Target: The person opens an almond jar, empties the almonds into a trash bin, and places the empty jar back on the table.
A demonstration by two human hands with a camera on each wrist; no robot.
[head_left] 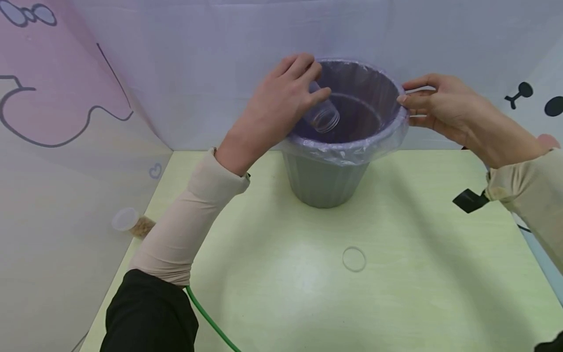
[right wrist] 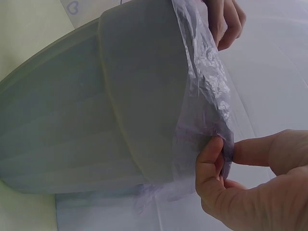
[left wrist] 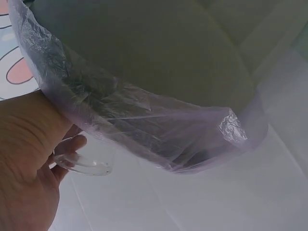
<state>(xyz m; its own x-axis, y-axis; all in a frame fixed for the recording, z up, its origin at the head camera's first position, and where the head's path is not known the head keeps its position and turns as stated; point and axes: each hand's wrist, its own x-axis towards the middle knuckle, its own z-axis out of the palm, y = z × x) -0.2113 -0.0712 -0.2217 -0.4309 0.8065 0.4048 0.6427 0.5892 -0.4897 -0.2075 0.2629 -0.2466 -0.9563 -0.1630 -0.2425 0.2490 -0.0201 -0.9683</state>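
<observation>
A grey trash can (head_left: 325,183) stands at the back of the table, with a thin purple trash bag (head_left: 352,152) folded over its rim. My left hand (head_left: 281,98) grips a clear plastic jar (head_left: 324,117) at the can's left rim. The jar tilts, its threaded mouth pointing down into the can; no contents show in it. My right hand (head_left: 444,105) pinches the bag-covered rim on the right, thumb on one side and fingers on the other. The right wrist view shows this pinch on the bag (right wrist: 207,82) closely.
A clear ring (head_left: 354,259) lies on the pale green table (head_left: 281,303). At the left edge, partly behind my forearm, is a small jar (head_left: 136,224) with brownish contents. A green cord (head_left: 211,320) runs below the left sleeve. A printed white curtain (head_left: 198,58) hangs behind.
</observation>
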